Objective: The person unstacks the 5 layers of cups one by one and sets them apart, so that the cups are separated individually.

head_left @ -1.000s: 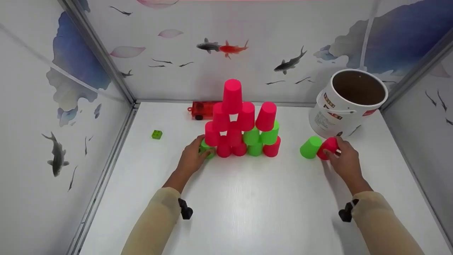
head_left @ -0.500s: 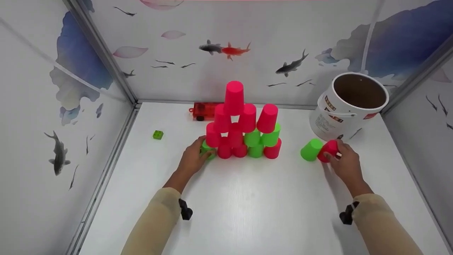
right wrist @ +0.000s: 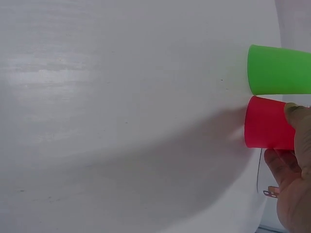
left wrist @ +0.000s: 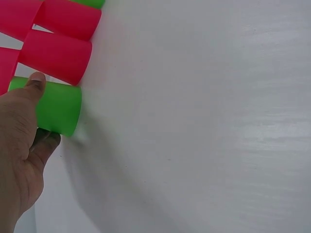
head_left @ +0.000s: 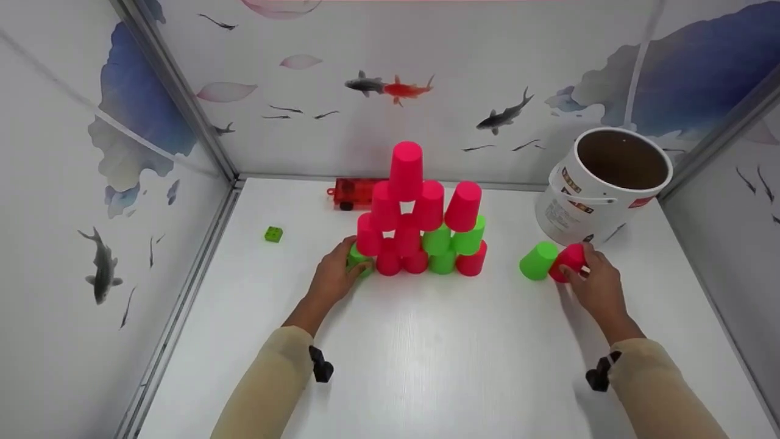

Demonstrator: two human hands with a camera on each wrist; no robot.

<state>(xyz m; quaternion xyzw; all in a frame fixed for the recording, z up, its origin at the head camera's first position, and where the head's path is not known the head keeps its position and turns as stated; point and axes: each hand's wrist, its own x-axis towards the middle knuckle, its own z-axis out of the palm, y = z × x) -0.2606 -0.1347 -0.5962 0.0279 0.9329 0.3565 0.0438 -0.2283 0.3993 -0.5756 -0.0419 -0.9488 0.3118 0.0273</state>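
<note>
A pyramid of upside-down pink-red and green plastic cups stands mid-table, with a single pink-red cup on top. At the pyramid's lower left corner, my left hand holds a green cup, thumb on the near side and fingers behind. On the right, my right hand grips a pink-red cup between thumb and fingers. Beside that one stands another green cup, very close to it. In the third row, a pink-red cup rests on green ones, apart from its neighbour.
A white bucket stands at the back right, behind my right hand. Behind the pyramid lies a red translucent toy vehicle. A small green toy block sits at the left. Printed wall panels enclose the white table.
The whole head view has shifted slightly downward in the frame. Both hands stay on their cups, and the pyramid keeps the same arrangement.
</note>
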